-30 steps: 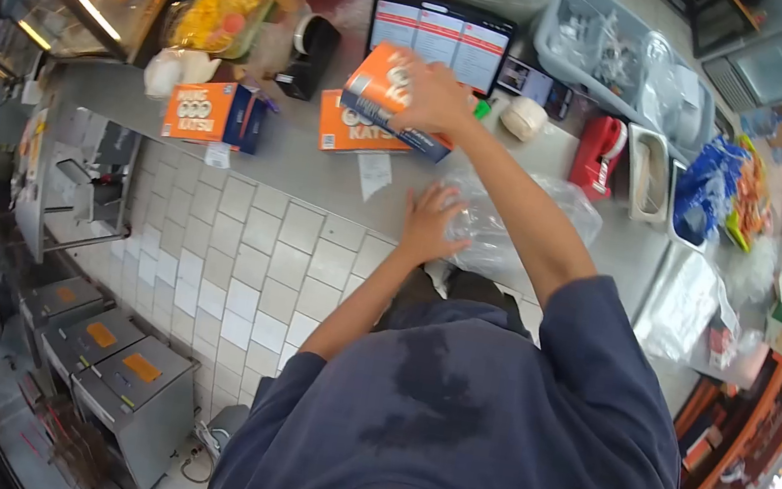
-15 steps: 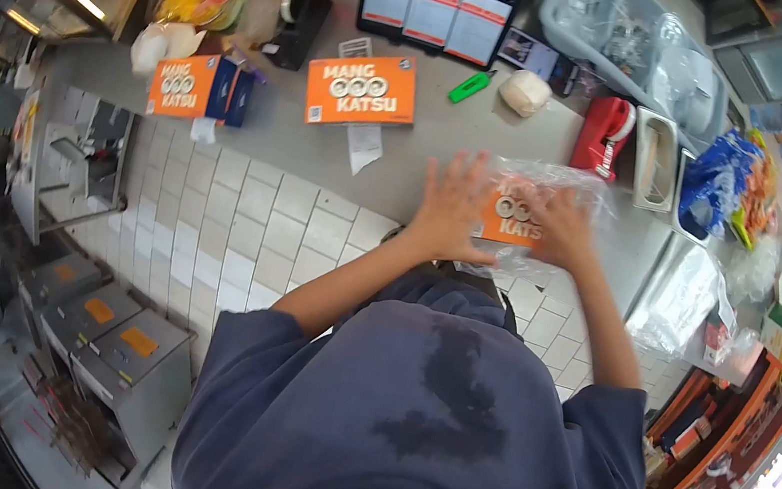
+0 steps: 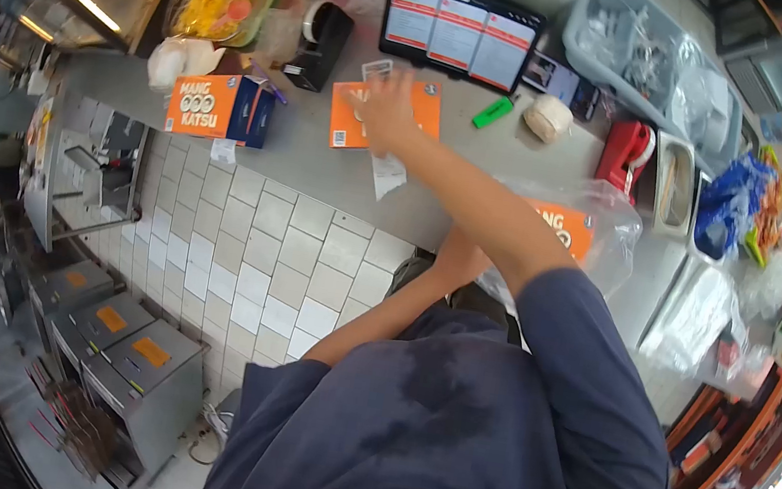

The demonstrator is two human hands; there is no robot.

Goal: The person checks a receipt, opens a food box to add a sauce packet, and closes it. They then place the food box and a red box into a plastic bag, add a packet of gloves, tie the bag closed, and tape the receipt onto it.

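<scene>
My right hand (image 3: 386, 107) reaches across to the left, over the middle orange box (image 3: 425, 120), with its fingers apart; whether it touches the box is unclear. A paper slip (image 3: 388, 175) hangs from that box over the counter edge. My left hand (image 3: 460, 257) is low beside a clear plastic bag (image 3: 619, 223), partly behind my right forearm, its fingers hidden. Inside the bag is another orange box (image 3: 567, 228). At the left, orange boxes with dark blue sides (image 3: 201, 105) rest on the grey counter, with a paper slip (image 3: 223, 151) below.
Behind the boxes stand a tablet (image 3: 458, 34) and a black device (image 3: 321, 47). A green marker (image 3: 494, 112), a round wrapped item (image 3: 547, 118) and a red tape dispenser (image 3: 621, 158) lie to the right. Beyond them are a metal tray (image 3: 673, 186) and a grey-blue bin (image 3: 587, 46).
My right hand has left the bagged box and crossed left to the middle box. My left hand has dropped toward the counter's front edge. The view has shifted slightly.
</scene>
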